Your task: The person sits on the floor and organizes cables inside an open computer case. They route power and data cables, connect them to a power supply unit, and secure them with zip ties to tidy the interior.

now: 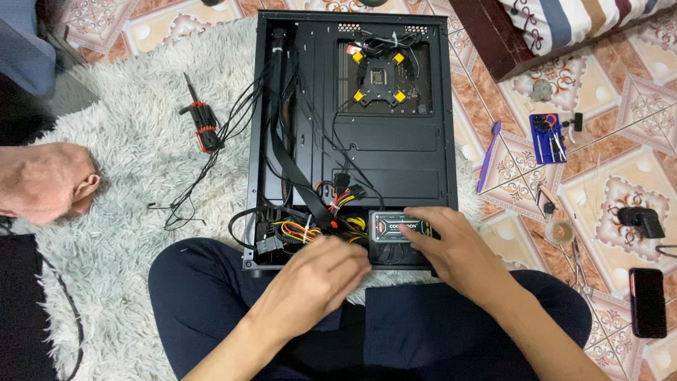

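My left hand [315, 279]: fingers curled, knuckles up, resting at the near edge of the case by the cable bundle; whether the fingers pinch a wire I cannot tell, since they are tucked under.
My right hand [451, 247]: spread flat over the power supply [395, 229], fingertips on its top face, pressing rather than gripping.
Power supply, place: in the near compartment of the computer case [282, 106], just beside my knees, label side up.
Power supply, handling: I judge it a dense metal box, heavy for its size, stiff, smooth-sided and a bit slippery; best taken by two opposite side walls, not by its leads.
Cable bundle [310, 229]: yellow, red and black wires spilling left of the supply; soft and springy, likely to snag on the case edges, so I would hold them close to the plugs.
Case: black, lying flat on the shaggy rug [141, 162], open side up; sheet-metal edges look thin and possibly sharp.
Cooler backplate [379, 77]: black cross with yellow tips, at the far end of the case, well apart from my hands.
Screwdriver [201, 120]: red and black, on the rug left of the case.
Tool kit [548, 137]: blue tray on the tiled floor, far right.
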